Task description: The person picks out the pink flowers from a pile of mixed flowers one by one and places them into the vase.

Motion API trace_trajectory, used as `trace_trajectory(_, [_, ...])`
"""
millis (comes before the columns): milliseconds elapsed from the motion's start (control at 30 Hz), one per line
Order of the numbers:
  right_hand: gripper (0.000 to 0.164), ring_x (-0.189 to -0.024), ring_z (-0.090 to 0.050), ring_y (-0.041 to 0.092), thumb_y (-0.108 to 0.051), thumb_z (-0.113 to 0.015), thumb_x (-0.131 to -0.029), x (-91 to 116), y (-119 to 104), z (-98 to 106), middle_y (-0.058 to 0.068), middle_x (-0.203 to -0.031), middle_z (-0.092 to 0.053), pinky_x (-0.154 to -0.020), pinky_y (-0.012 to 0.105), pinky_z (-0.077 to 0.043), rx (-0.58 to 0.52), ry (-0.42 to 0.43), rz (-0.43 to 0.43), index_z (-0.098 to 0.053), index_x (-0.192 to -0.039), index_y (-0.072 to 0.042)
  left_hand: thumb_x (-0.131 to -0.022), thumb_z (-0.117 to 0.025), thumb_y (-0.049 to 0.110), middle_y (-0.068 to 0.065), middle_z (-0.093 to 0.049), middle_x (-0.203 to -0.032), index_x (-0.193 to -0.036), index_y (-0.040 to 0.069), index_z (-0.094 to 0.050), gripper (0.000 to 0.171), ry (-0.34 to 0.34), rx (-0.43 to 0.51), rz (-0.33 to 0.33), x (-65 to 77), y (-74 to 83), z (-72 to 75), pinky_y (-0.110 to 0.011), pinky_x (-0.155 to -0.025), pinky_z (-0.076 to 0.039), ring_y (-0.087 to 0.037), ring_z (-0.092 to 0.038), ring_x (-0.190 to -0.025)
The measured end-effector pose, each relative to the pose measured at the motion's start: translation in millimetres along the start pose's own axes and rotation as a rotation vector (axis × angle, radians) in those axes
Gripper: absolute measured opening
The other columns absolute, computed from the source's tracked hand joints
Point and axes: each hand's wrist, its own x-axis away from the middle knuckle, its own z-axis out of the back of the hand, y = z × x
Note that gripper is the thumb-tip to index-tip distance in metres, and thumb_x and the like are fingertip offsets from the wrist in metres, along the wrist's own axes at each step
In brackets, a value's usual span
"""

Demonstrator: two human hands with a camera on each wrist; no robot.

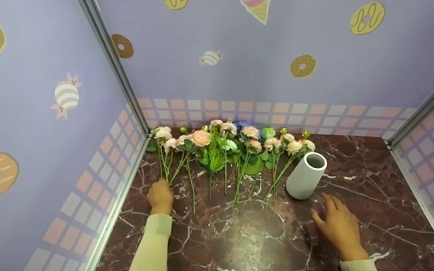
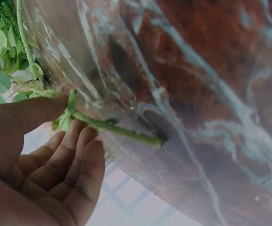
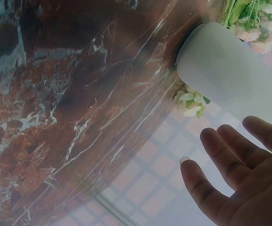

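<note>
My left hand (image 1: pixel 160 197) pinches a green flower stem (image 2: pixel 121 131). My right hand (image 1: pixel 339 227) is spread near the plain white vase (image 1: pixel 303 180); doughnuts (image 1: pixel 295 68) are printed on the wall (image 1: pixel 247 81).

Most flowers (image 1: pixel 230 145) lie on the table (image 1: pixel 254 233), left of the vase (image 1: pixel 303 180).

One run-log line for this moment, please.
left hand: pinches stem | right hand: beside vase, not touching | vase: upright | other flowers: lying on table
</note>
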Motion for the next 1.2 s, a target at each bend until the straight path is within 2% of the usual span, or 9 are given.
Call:
trace_trajectory(167, [0.067,-0.124,-0.069,0.062,-0.034,-0.080,-0.101,1,-2,1,0.034,-0.148,-0.067,-0.091,0.082,-0.055,0.013,-0.028,-0.003,-0.060,-0.154,0.000,-0.100,-0.062,0.001,-0.038,-0.080,-0.114,-0.107,-0.010,-0.081,0.024,-0.024,-0.008,0.024,-1.3,0.3,2.4,-0.071,-0.089,-0.065,-0.057,-0.080,-0.105])
trace_trajectory(467, [0.065,-0.122,-0.069,0.062,-0.033,-0.081,-0.100,6,1,2,0.035,-0.145,-0.068,-0.091,0.083,-0.053,0.010,0.010,-0.016,-0.061,-0.153,-0.001,-0.102,-0.061,0.000,-0.036,-0.081,-0.115,-0.109,-0.010,-0.082,0.024,-0.011,-0.005,0.018,-9.3,8.6,3.6,-0.070,-0.088,-0.066,-0.055,-0.081,-0.105])
trace_trajectory(533, [0.066,-0.122,-0.069,0.062,-0.034,-0.081,-0.100,6,1,2,0.035,-0.145,-0.068,-0.091,0.084,-0.053,0.014,0.003,-0.016,-0.061,-0.154,-0.002,-0.104,-0.059,0.001,-0.037,-0.081,-0.115,-0.116,-0.010,-0.078,0.025,0.007,-0.004,0.020,-9.2,9.0,2.8,-0.071,-0.088,-0.066,-0.056,-0.081,-0.105])
trace_trajectory(700, [0.068,-0.125,-0.068,0.061,-0.036,-0.079,-0.101,8,-4,-1,0.034,-0.147,-0.067,-0.091,0.083,-0.053,0.022,-0.041,-0.014,-0.059,-0.156,-0.002,-0.110,-0.057,0.003,-0.036,-0.075,-0.126,-0.137,0.001,-0.071,0.031,0.031,-0.009,0.005,-0.9,1.5,-1.1,-0.074,-0.091,-0.064,-0.059,-0.077,-0.113])
trace_trajectory(800, [0.068,-0.126,-0.068,0.061,-0.035,-0.079,-0.101,9,-4,-1,0.035,-0.148,-0.067,-0.092,0.082,-0.053,0.019,-0.053,-0.017,-0.059,-0.156,-0.001,-0.111,-0.054,0.002,-0.034,-0.069,-0.131,-0.132,0.000,-0.078,0.032,0.030,-0.030,-0.019,1.4,0.5,-4.0,-0.074,-0.092,-0.064,-0.057,-0.074,-0.117])
trace_trajectory(900, [0.068,-0.129,-0.067,0.061,-0.036,-0.078,-0.102,11,-4,-1,0.035,-0.150,-0.066,-0.094,0.082,-0.053,0.020,-0.075,-0.026,-0.058,-0.157,-0.001,-0.110,-0.054,-0.001,-0.033,-0.067,-0.132,-0.119,-0.008,-0.081,0.030,0.016,-0.047,-0.018,1.6,-0.9,-6.4,-0.072,-0.092,-0.065,-0.055,-0.074,-0.117])
trace_trajectory(1000, [0.069,-0.132,-0.066,0.061,-0.036,-0.078,-0.103,12,-4,-1,0.035,-0.152,-0.064,-0.096,0.082,-0.053,0.021,-0.097,-0.036,-0.057,-0.159,-0.001,-0.108,-0.056,-0.005,-0.036,-0.067,-0.131,-0.122,-0.009,-0.078,0.027,0.005,-0.022,-0.002,-1.1,-3.5,-8.7,-0.073,-0.092,-0.065,-0.057,-0.076,-0.114])
trace_trajectory(1033, [0.069,-0.132,-0.065,0.061,-0.036,-0.078,-0.103,12,-4,-1,0.035,-0.153,-0.064,-0.096,0.082,-0.053,0.020,-0.099,-0.038,-0.057,-0.159,-0.001,-0.107,-0.057,-0.006,-0.037,-0.067,-0.131,-0.127,-0.009,-0.075,0.026,0.004,-0.007,0.003,-3.8,-5.3,-11.0,-0.073,-0.091,-0.065,-0.058,-0.076,-0.112])
trace_trajectory(1200, [0.069,-0.132,-0.065,0.061,-0.036,-0.078,-0.102,13,-2,-2,0.035,-0.152,-0.064,-0.097,0.083,-0.053,0.014,-0.103,-0.043,-0.057,-0.159,-0.002,-0.102,-0.061,-0.009,-0.045,-0.074,-0.114,-0.133,-0.011,-0.059,0.031,0.061,0.045,-0.021,-33.4,-35.2,-50.6,-0.071,-0.082,-0.065,-0.061,-0.078,-0.098])
